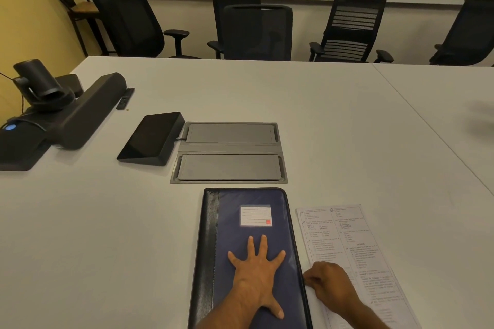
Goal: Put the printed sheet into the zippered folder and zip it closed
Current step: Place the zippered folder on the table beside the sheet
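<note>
The zippered folder (251, 243) lies closed on the white table, dark blue with a black spine on its left and a white label near its top. My left hand (256, 272) presses flat on its cover with fingers spread. The printed sheet (355, 246) lies flat on the table just right of the folder. My right hand (330, 284) sits over the sheet's lower left, fingers curled at the folder's right edge where the zipper runs; whether it pinches the zipper pull is hidden.
A grey cable hatch (230, 152) is set into the table (107, 222) beyond the folder. A black touch panel (152, 139), a camera bar (53, 117) and a remote (125, 98) stand at the left. Black office chairs (256, 32) line the far side.
</note>
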A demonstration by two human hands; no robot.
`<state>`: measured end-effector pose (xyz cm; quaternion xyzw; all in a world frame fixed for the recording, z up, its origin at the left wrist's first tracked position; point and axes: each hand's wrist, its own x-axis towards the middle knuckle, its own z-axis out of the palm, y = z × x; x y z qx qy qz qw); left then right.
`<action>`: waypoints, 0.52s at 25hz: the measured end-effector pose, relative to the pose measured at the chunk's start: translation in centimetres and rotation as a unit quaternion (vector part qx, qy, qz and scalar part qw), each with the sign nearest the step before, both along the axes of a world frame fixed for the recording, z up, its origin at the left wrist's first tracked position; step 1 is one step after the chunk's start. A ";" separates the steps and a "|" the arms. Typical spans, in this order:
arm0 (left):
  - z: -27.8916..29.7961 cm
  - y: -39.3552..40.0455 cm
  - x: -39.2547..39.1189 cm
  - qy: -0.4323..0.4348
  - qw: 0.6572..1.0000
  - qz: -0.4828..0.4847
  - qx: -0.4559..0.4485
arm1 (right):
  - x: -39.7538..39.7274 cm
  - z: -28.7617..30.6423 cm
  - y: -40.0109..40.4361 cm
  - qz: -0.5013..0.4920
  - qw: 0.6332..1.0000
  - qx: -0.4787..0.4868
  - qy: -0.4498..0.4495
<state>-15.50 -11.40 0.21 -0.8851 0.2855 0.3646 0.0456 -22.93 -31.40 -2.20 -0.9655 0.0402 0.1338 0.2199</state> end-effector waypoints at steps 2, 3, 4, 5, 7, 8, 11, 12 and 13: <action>0.0 0.0 0.0 0.001 1.000 0.002 0.001 | -1.0 0.0 0.1 0.006 1.000 0.003 0.001; 0.0 0.0 0.0 0.000 1.000 0.003 0.001 | -1.4 0.2 0.2 0.006 1.000 0.008 0.001; 0.0 0.0 -0.1 -0.001 1.000 0.004 0.001 | -1.9 0.1 0.3 0.011 1.000 0.008 0.003; 0.1 0.0 -0.1 -0.002 1.000 0.005 0.000 | -2.4 0.4 0.3 0.019 1.000 0.007 0.012; 0.2 0.0 -0.2 -0.002 1.000 0.006 -0.002 | -3.4 0.2 0.1 0.041 0.999 -0.009 0.019; 0.3 0.0 -0.2 -0.004 1.000 0.006 -0.003 | -3.8 0.3 0.3 0.060 0.997 -0.020 0.033; 0.5 0.1 -0.4 -0.009 1.000 0.007 -0.006 | -4.5 1.0 0.8 0.075 0.993 -0.082 0.042; 0.5 0.1 -0.4 -0.010 1.000 0.008 -0.008 | -4.8 1.1 0.8 0.075 0.991 -0.110 0.005; 0.5 0.1 -0.5 -0.010 1.000 0.009 -0.010 | -5.1 1.3 1.0 0.053 0.993 -0.098 0.038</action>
